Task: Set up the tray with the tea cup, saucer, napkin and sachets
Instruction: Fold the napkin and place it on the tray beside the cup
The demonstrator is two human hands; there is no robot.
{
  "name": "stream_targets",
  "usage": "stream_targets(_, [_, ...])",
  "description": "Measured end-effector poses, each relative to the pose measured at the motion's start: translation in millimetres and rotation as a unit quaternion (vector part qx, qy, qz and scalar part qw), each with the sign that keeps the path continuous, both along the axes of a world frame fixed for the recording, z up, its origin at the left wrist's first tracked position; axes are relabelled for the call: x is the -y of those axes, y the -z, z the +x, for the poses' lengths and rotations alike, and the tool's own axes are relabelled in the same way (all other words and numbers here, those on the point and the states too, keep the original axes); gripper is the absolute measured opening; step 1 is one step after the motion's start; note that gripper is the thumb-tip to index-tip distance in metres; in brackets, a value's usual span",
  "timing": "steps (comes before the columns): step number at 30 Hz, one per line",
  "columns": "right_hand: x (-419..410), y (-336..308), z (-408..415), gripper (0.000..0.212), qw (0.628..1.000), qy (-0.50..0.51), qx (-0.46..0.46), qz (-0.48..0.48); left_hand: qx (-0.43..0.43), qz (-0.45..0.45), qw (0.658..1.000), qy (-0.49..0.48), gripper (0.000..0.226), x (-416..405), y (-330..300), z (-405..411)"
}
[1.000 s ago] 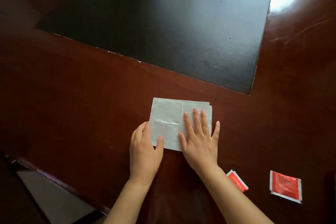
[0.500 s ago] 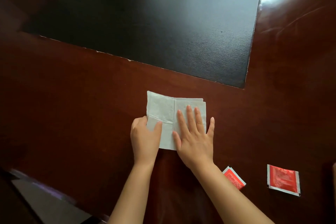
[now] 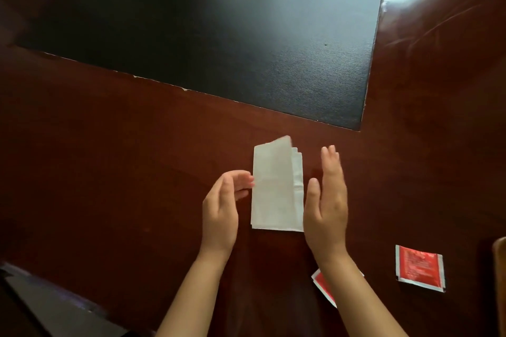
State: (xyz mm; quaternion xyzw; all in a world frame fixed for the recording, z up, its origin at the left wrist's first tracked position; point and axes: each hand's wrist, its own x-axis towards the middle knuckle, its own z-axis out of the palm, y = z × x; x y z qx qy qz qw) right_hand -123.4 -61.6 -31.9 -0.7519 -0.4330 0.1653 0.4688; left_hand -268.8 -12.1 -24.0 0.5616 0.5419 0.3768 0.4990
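A white paper napkin [image 3: 276, 189] lies folded into a narrow upright strip on the dark red wooden table [image 3: 123, 159], its top flap slightly lifted. My left hand [image 3: 224, 205] is at the napkin's left edge, fingertips touching or nearly touching it, fingers loosely curled. My right hand [image 3: 327, 200] stands on edge just right of the napkin, fingers straight and apart from it. A red sachet [image 3: 420, 268] lies flat at the lower right. A second red sachet [image 3: 324, 286] is partly hidden under my right forearm. No tray, cup or saucer is in view.
A large black mat [image 3: 219, 30] is inset in the table beyond the napkin. A wooden object's edge [image 3: 499, 282] shows at the right border. The table's near edge runs along the lower left, with floor [image 3: 49, 306] below it.
The napkin's left half has been folded over onto the right, making it narrower. My right hand has lifted off the napkin and moved to its right; my left hand has let the flap go.
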Motion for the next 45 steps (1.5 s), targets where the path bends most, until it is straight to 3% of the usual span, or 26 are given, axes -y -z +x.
stream_targets(2, [1, 0, 4, 0.049, 0.997, 0.003, 0.074, -0.015, -0.155, 0.124, 0.980, 0.017, 0.043, -1, 7, 2])
stream_targets(4, [1, 2, 3, 0.051, 0.984, -0.039, 0.163, -0.062, -0.279, 0.203, 0.935, 0.078, 0.048, -4, 15, 10])
stream_targets(8, [-2, 17, 2, 0.054, 0.919, -0.149, 0.292, -0.218, -0.440, 0.199, 0.847, 0.223, 0.057, -11, 33, 26])
stream_targets(11, [-1, 26, 5, 0.056, 0.891, -0.165, 0.324, -0.272, -0.483, 0.185, 0.819, 0.248, 0.055, -15, 41, 26])
stream_targets(21, [-2, 27, 4, 0.057, 0.883, -0.162, 0.330, -0.291, -0.521, 0.186, 0.793, 0.255, 0.059, -17, 40, 24])
stream_targets(33, [-3, 29, 4, 0.057, 0.883, -0.165, 0.321, -0.301, -0.508, 0.220, 0.749, 0.364, 0.058, 47, 24, -56])
stream_targets(38, [1, 20, 10, 0.064, 0.914, -0.198, 0.271, -0.228, -0.445, 0.221, 0.790, 0.359, 0.050, 42, 15, -51])
stream_targets(42, [22, 14, 23, 0.067, 0.889, -0.302, 0.308, -0.155, -0.394, 0.222, 0.816, 0.360, 0.030, 25, 12, -37])
stream_targets(45, [30, 16, 28, 0.061, 0.878, -0.331, 0.310, -0.153, -0.394, 0.231, 0.813, 0.361, 0.049, 13, 13, -35])
